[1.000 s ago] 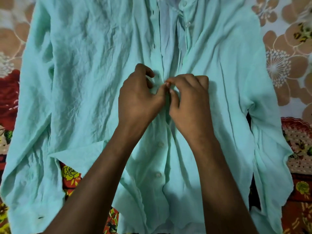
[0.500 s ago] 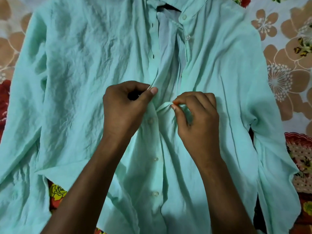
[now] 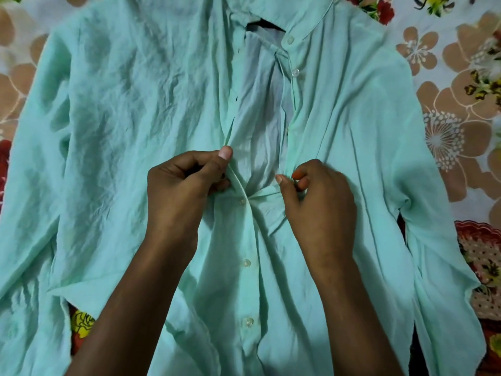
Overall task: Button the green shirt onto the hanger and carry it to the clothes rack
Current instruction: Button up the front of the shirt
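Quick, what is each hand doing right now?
Left hand: pinching the green shirt's buttonhole edge.
Right hand: fingers pinching the button-side edge.

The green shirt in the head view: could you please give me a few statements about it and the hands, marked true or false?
1. The green shirt lies spread on a floral sheet. True.
2. The left hand pinches the buttonhole edge of the front opening. True.
3. Every button is fastened up to the collar. False: the front gapes open above the hands, and the collar button is undone.
4. The right hand lies flat on a sleeve. False: its fingers are curled, pinching the button edge near the middle.
5. Buttons below the hands are closed. True.
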`<state>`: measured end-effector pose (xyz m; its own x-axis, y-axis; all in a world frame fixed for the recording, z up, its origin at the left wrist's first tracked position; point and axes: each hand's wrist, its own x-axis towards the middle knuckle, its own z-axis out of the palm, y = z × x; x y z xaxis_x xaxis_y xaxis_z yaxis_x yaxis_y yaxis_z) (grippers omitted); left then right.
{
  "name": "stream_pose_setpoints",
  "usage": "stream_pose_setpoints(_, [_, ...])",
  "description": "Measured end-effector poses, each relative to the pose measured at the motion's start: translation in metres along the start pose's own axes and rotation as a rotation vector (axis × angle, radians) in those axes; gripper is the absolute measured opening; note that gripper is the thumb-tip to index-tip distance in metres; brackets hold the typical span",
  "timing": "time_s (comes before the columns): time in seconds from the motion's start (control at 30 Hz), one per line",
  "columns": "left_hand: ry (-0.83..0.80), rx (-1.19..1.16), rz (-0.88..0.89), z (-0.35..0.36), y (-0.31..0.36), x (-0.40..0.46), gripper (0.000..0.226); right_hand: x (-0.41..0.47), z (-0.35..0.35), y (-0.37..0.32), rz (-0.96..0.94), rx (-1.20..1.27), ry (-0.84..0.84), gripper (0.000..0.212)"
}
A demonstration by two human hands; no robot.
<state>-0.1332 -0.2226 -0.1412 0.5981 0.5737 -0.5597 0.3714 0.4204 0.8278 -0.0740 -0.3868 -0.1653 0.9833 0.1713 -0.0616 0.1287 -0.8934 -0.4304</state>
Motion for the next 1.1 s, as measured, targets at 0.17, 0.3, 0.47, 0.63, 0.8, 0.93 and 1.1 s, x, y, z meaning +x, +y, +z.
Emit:
stream_pose_setpoints(0.17, [0.053,0.010,0.024,0.000,-0.001,-0.001,0.015,-0.002,-0.001,-0.002,-0.046,0.070,0.093,0.010])
stream_pose_setpoints(0.3, [0.084,-0.036,-0.016,0.001,0.000,-0.002,0.016,-0.008,-0.005,-0.003,-0.079,-0.004,0.027,0.013])
stream_pose_setpoints(0.47, [0.039,-0.323,-0.264,-0.001,0.003,0.002,0.017,-0.005,-0.013,-0.005,-0.024,-0.068,-0.082,0.008])
stream_pose_setpoints(0.63, [0.008,-0.244,-0.209,0.000,0.001,0.006,0.009,0.004,-0.024,-0.021,-0.054,-0.049,-0.012,0.007])
stream_pose_setpoints(0.8, [-0.066,-0.061,-0.064,0.010,0.004,0.000,0.013,0.011,-0.029,-0.045,-0.075,0.365,0.128,0.004])
stream_pose_setpoints(0.93, [-0.115,-0.059,-0.040,0.021,0.007,-0.005,0.014,0.018,-0.024,-0.056,-0.012,0.530,0.046,0.006])
stream_pose_setpoints(1.1, [-0.115,-0.040,-0.026,0.023,0.005,-0.006,0.013,0.018,-0.016,-0.057,0.059,0.579,-0.064,0.006])
